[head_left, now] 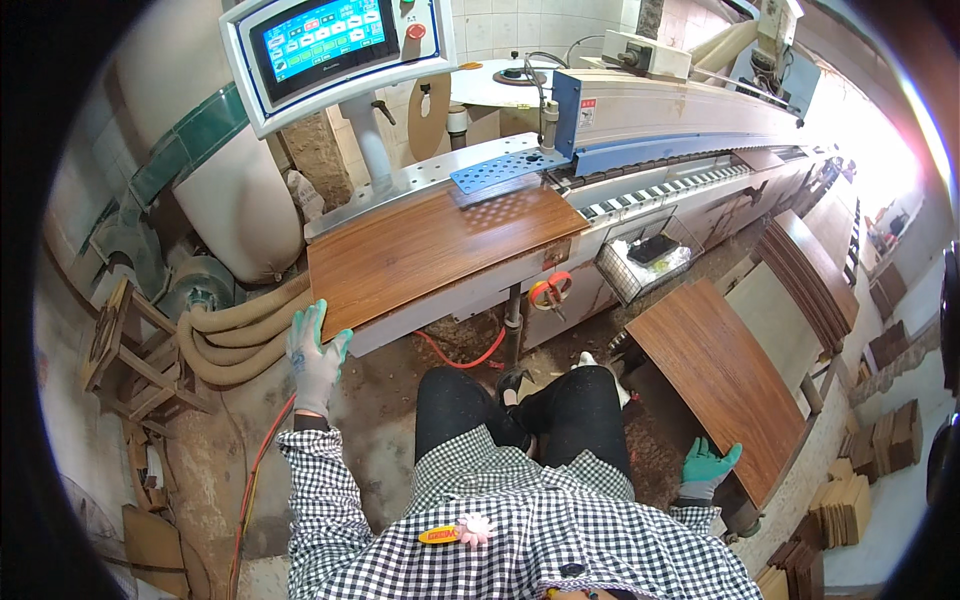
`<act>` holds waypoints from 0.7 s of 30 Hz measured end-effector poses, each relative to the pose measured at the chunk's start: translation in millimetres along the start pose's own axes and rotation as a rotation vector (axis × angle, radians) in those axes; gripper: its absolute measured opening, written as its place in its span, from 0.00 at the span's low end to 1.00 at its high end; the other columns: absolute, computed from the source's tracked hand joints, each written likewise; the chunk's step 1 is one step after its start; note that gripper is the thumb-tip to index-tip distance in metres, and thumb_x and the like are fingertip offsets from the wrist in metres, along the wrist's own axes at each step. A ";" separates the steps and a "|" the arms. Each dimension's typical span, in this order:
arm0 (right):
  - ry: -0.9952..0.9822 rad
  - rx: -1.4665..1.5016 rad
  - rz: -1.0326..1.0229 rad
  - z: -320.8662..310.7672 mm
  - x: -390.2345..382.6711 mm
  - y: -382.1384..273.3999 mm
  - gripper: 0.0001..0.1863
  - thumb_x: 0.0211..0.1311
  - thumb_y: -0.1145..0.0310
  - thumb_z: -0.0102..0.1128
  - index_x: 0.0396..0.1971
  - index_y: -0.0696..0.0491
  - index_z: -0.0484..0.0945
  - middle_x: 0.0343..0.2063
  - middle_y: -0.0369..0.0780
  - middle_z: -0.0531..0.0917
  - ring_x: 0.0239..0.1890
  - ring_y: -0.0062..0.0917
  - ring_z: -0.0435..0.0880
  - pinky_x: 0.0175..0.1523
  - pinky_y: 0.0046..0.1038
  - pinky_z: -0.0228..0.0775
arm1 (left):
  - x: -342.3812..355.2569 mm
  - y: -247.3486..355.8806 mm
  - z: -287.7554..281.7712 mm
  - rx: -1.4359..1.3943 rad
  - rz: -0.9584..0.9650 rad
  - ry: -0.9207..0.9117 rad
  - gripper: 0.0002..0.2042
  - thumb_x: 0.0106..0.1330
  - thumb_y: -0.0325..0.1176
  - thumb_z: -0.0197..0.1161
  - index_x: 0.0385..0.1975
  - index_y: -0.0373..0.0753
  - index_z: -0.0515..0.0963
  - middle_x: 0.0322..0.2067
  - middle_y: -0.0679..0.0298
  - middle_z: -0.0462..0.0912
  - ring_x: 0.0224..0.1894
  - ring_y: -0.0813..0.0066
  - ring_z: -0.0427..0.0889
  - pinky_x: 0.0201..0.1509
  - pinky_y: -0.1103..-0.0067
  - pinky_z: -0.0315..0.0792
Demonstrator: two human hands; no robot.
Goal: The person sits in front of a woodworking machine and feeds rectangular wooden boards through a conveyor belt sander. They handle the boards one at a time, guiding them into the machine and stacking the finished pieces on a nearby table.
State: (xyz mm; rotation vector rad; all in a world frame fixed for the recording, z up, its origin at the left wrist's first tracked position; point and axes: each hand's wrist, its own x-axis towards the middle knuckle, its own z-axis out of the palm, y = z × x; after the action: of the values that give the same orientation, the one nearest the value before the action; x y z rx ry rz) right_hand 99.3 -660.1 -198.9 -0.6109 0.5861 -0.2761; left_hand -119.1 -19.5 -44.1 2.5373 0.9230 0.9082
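A wood-grain board (pixel 430 245) lies on the machine's infeed table, its right part under a blue perforated guard. My left hand (pixel 315 365), in a grey glove with green fingertips, is at this board's near left corner. Its fingers are stretched and the thumb stands apart, touching the board's end. At the lower right, a second wood-grain board (pixel 720 380) lies slanted on a stack. My right hand (pixel 708 466), in a like glove, is beside that board's near left edge, fingers stretched and thumb out by the edge; whether it bears any weight I cannot tell.
A control panel (pixel 335 45) with a lit screen stands at the upper left. A wire basket (pixel 650 265) and red-handled scissors (pixel 550 290) hang on the machine's front. Beige hoses (pixel 250 335) lie at left. Stacked boards (pixel 810 280) stand at right.
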 end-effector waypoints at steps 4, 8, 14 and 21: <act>-0.026 0.006 -0.103 -5.0 5.5 -5.7 0.37 0.56 0.39 0.66 0.60 0.45 0.72 0.56 0.36 0.76 0.57 0.30 0.72 0.62 0.37 0.65 | 7.1 18.5 14.4 0.080 0.019 -0.015 0.34 0.61 0.51 0.69 0.68 0.50 0.68 0.66 0.58 0.71 0.72 0.53 0.60 0.75 0.53 0.44; 0.046 0.008 -0.068 -9.2 9.5 -12.0 0.36 0.57 0.41 0.66 0.61 0.47 0.72 0.57 0.37 0.76 0.57 0.30 0.73 0.61 0.36 0.65 | 17.2 41.9 35.8 0.150 0.074 -0.019 0.35 0.62 0.52 0.68 0.68 0.51 0.67 0.65 0.55 0.72 0.72 0.52 0.59 0.76 0.52 0.41; -0.113 0.083 -0.017 -10.8 10.6 -24.4 0.32 0.61 0.50 0.67 0.61 0.50 0.72 0.58 0.39 0.76 0.58 0.33 0.74 0.63 0.39 0.66 | 30.5 84.4 70.1 0.160 0.074 -0.059 0.36 0.62 0.53 0.67 0.69 0.51 0.66 0.65 0.50 0.71 0.72 0.51 0.59 0.76 0.54 0.41; -0.310 -0.038 -0.150 -14.9 2.9 -40.8 0.26 0.68 0.58 0.63 0.60 0.56 0.72 0.58 0.42 0.76 0.58 0.33 0.75 0.61 0.36 0.69 | 42.7 108.5 87.8 -0.029 0.218 -0.069 0.33 0.67 0.51 0.63 0.70 0.47 0.64 0.65 0.52 0.71 0.71 0.49 0.61 0.75 0.54 0.45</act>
State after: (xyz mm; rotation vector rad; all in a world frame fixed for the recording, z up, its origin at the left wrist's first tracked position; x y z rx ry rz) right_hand 89.9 -700.4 -185.2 -0.7197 0.2485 -0.3041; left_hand 14.7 -77.8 -41.1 2.6628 0.6174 0.8791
